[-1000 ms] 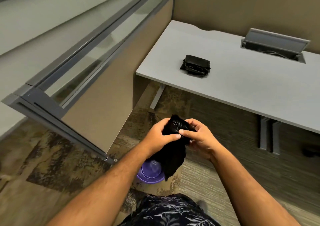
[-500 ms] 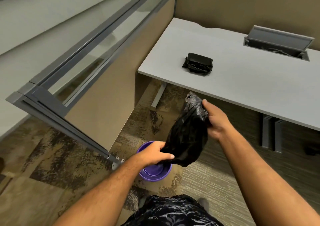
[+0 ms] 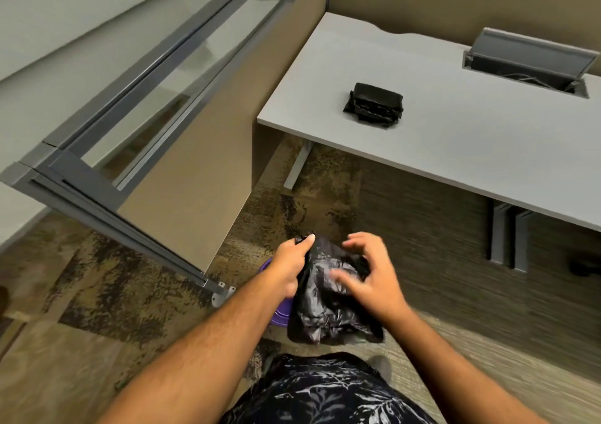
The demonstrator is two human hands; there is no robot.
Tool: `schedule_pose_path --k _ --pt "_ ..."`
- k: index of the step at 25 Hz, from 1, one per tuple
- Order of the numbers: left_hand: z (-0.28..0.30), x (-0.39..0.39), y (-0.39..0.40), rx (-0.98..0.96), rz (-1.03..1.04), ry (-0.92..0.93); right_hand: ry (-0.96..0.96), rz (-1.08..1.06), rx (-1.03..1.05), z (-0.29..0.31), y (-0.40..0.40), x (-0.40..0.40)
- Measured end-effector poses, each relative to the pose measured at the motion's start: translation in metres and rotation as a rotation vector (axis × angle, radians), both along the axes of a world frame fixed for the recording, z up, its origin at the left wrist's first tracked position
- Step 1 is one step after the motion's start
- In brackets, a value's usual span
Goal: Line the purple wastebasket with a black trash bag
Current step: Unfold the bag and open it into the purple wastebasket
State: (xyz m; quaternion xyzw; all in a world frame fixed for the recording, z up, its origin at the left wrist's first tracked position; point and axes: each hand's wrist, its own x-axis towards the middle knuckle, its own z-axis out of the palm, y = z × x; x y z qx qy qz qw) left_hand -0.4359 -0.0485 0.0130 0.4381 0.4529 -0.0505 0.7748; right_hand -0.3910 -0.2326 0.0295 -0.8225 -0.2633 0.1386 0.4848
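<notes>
Trash bag (image 3: pixel 328 300) | L hand (image 3: pixel 291 266) pinching top | over wastebasket (image 3: pixel 278 318)

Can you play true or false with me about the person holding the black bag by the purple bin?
1. The left hand grips the top edge of the black trash bag. True.
2. The bag already lines the purple wastebasket. False: it hangs crumpled above it, still held.
3. A folded pile of black bags lies on the white desk. True.
4. The right hand rests on the desk. False: its spread fingers are at the bag.
5. The wastebasket stands on the desk. False: it is on the carpet.
</notes>
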Motion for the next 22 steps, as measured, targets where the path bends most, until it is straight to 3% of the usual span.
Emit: schedule_pose_path --k 3,5,9,12,14,16,22 --pt "0.003 0.014 0.009 -0.059 0.034 0.111 0.010 0.368 -0.176 -0.014 -0.002 -0.031" --pt "0.006 0.021 0.017 -0.064 0.046 0.141 -0.024 0.423 -0.220 -0.017 0.000 -0.031" --pt "0.007 0.023 0.026 -0.220 0.074 0.025 0.001 0.117 -0.087 -0.019 0.011 -0.012" --pt "-0.002 0.011 0.029 -0.291 -0.006 -0.143 0.454 -0.310 0.093 -0.018 0.021 0.006" --pt "-0.011 0.000 0.022 -0.172 -0.083 -0.131 0.540 -0.475 0.104 -0.020 0.020 0.019" --pt "-0.021 -0.007 0.010 -0.003 -0.128 -0.091 0.533 -0.529 0.074 -0.023 0.016 0.028" --pt "-0.016 0.001 -0.023 0.152 -0.311 -0.133 0.446 -0.387 0.008 -0.016 0.020 0.020"
